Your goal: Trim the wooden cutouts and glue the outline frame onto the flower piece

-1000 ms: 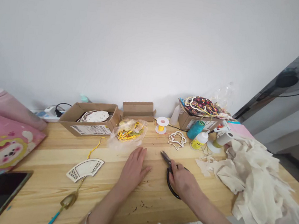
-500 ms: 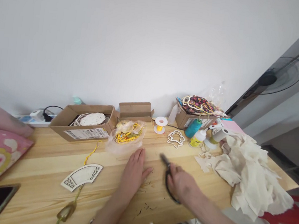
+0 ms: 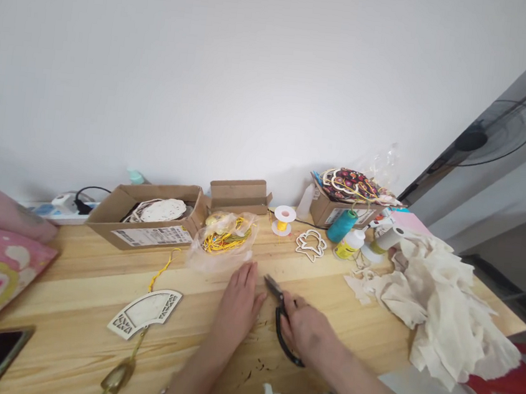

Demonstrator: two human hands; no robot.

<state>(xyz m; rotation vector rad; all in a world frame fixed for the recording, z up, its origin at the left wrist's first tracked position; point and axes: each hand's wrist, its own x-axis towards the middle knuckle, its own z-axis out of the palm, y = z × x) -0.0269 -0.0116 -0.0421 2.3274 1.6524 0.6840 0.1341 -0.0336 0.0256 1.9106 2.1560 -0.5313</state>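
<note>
On the wooden bench (image 3: 354, 316), the scissors (image 3: 274, 288) have swung closer to the left hand (image 3: 238, 305). The right hand (image 3: 308, 330) has its fingers wrapped around them; the left's lie flat, released.

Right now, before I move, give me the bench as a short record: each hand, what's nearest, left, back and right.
Left hand: palm down on the table, holding nothing visible
Right hand: holding black-handled scissors, tips close to the left thumb
Beyond left fingertips: clear plastic bag with yellow cords
Left: fan-shaped cutout, lying flat
Back: spool of yellow thread, upright
Right: crumpled cream cloth, overhanging the edge
</note>
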